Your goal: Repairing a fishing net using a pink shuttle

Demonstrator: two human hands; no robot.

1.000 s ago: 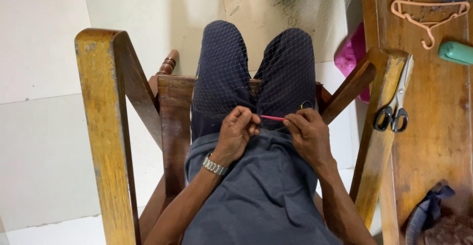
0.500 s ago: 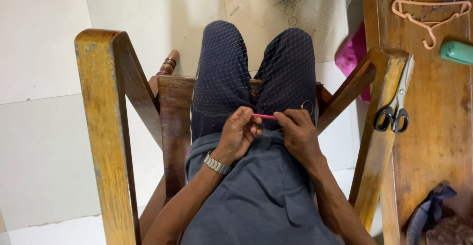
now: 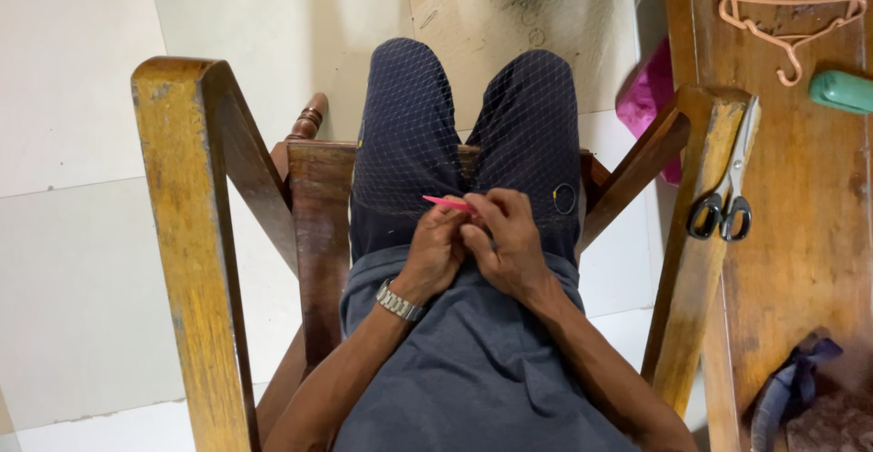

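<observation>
A: Nearest to us, our left hand (image 3: 435, 250) and right hand (image 3: 506, 243) meet in our lap, touching each other, fingers curled shut. What are we gripping?

B: A slim pink netting needle (image 3: 446, 203). Its tip sticks out to the left above the left hand's knuckles, and both hands seem pinched around it and the fine net (image 3: 473, 134) draped over our knees. Which fingers hold the mesh itself, we cannot tell.

A: How do we do this bit well?

B: We judge it best to keep the mesh taut across the knees, pinch close to the knot and steer the needle through one opening only. Slack would let the loops tangle.

A: And further out?

B: The wooden chair arms (image 3: 191, 234) flank us. Scissors (image 3: 725, 199) lie on the right arm, well apart from the hands. Beyond them, on the wooden table (image 3: 800, 234), sit a peach plastic hanger (image 3: 789, 25) and a green rounded object (image 3: 841, 91). Something magenta (image 3: 647, 102) lies beside the table.

A: Any packages, labels or signs?

B: None that we can make out.
</observation>
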